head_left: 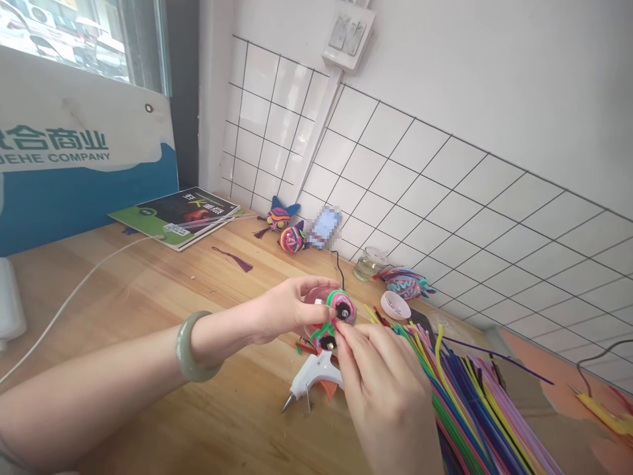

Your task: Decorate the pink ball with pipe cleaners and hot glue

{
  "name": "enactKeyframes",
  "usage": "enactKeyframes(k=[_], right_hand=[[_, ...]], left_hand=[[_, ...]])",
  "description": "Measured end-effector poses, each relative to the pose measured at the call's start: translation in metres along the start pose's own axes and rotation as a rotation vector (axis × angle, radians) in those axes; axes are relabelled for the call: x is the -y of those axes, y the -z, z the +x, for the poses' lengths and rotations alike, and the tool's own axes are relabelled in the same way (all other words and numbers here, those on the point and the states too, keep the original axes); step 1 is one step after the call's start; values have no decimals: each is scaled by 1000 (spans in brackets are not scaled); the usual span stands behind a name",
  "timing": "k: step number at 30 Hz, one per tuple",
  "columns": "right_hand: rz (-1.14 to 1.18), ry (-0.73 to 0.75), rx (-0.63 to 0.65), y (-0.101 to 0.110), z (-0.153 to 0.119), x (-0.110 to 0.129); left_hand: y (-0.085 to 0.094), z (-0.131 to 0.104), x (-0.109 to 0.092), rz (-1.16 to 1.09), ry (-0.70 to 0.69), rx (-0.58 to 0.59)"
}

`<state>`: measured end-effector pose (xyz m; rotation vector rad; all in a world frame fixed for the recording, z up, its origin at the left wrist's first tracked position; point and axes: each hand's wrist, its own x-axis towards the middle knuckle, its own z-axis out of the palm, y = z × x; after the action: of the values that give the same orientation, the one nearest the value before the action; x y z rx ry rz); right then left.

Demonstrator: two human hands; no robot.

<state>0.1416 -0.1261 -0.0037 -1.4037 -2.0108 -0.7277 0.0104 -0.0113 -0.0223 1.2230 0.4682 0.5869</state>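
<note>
My left hand (291, 307) holds a round colourful craft ball (319, 303) from its left and top. Two coiled eyes in pink and green, with black centres, face me on the ball. The fingers of my right hand (383, 369) are pinched together at the ball's right side, between the eyes; whatever small piece they may hold is hidden. Just below the ball, a white glue gun (312, 376) rests on the wooden table (198, 415) with its nozzle toward the lower left.
Bundled colourful pipe cleaners (475, 402) lie at the right. Behind are a pink dish (395, 305), a glass jar (368, 265), a phone (325, 226), finished craft figures (293, 239) and a purple tassel (237, 259). Magazines (182, 214) and a white cable (86, 280) lie left.
</note>
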Motion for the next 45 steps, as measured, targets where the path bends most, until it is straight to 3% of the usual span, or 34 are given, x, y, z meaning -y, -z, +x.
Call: enactKeyframes(k=[16,28,33,45], right_hand=[[116,5,177,1,-2,-10],[88,-28,187,-3,0,-6],[91,-110,197,-4,-1,-2],[461,-480,225,9,3,-15]], left_hand=[[-5,0,-4,-41,124,-48],[-6,0,0,-40,128,-52],[-7,0,0,1,150,-64],[-4,0,3,-3,103,19]])
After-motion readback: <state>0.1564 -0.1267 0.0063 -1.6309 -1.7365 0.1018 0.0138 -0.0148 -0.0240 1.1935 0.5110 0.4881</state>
